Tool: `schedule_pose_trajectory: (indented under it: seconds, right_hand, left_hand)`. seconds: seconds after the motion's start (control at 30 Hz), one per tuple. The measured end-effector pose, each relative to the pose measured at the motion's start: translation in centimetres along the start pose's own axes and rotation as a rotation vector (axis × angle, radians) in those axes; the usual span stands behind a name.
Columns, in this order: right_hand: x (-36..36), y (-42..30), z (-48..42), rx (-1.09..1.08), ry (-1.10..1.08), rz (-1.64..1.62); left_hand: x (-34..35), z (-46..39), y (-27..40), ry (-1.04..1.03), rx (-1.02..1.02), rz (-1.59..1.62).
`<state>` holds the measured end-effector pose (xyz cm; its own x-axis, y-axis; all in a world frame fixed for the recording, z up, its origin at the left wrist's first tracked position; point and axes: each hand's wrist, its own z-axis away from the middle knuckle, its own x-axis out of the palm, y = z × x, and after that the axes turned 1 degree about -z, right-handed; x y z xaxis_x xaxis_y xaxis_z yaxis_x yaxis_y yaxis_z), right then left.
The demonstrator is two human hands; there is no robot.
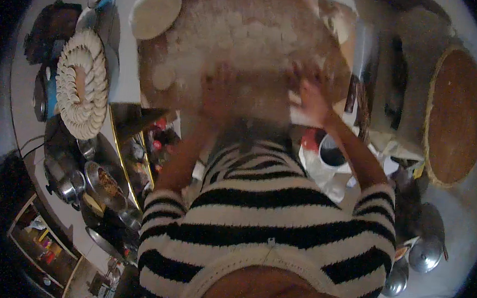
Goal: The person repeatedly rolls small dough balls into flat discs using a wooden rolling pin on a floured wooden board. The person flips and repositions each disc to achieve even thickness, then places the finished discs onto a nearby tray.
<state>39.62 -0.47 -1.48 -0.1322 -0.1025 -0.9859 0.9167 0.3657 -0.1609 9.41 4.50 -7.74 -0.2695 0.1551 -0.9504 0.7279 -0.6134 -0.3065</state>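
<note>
Both hands are blurred over a wooden board [259, 7] dusted pale, as if with flour. My left hand [222, 84] is palm down near the board's front edge, fingers pointing away from me; whether it touches anything is unclear. Small pale pieces, which look like cut dough [250, 31], lie beyond the hands. My right hand [311, 90] is over the board's right front part with its fingers spread and nothing visible in it. A pale round piece of dough [163, 77] lies left of my left hand. A round, pale flat object [156, 11] rests at the board's far left corner.
At the left, a round tray of folded dumplings [80, 119] stands on the counter, with metal pots [70, 186] nearer me. A dark-filled cup [333, 150] is below my right forearm. A large round woven tray [457, 117] stands at the far right, above metal lids [425, 254].
</note>
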Motion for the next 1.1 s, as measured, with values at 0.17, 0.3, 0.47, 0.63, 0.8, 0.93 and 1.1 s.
schedule_pose_trajectory:
  seconds: [0.17, 0.3, 0.47, 0.63, 0.8, 0.93, 1.1]
  right_hand:
    - [2.3, 2.1, -2.4, 0.119, 0.06, -0.063]
    - [2.1, -0.8, 0.7, 0.048, 0.08, -0.106]
    - [0.4, 0.3, -3.0, 0.283, -0.153, -0.185]
    - [3.7, -0.2, -0.5, 0.008, 0.04, 0.71]
    - [3.2, 2.2, -0.5, -0.001, 0.071, -0.023]
    - [0.7, 0.0, -2.9, -0.02, 0.078, -0.047]
    - [2.9, 2.1, -2.6, 0.034, 0.151, -0.172]
  left_hand:
    - [-2.6, -4.1, -1.8, -0.053, 0.002, 0.191]
    - [-2.2, -2.2, -1.7, -0.08, 0.031, 0.021]
    - [-2.8, -5.4, -2.5, -0.126, 0.024, 0.284]
    - [-3.8, -3.0, -1.4, -0.22, -0.065, 0.193]
    - [-1.9, -3.2, -1.4, -0.098, -0.023, 0.114]
    - [-1.0, -1.9, -1.2, -0.055, -0.141, 0.214]
    - [0.3, -2.8, -1.5, -0.035, -0.074, 0.066]
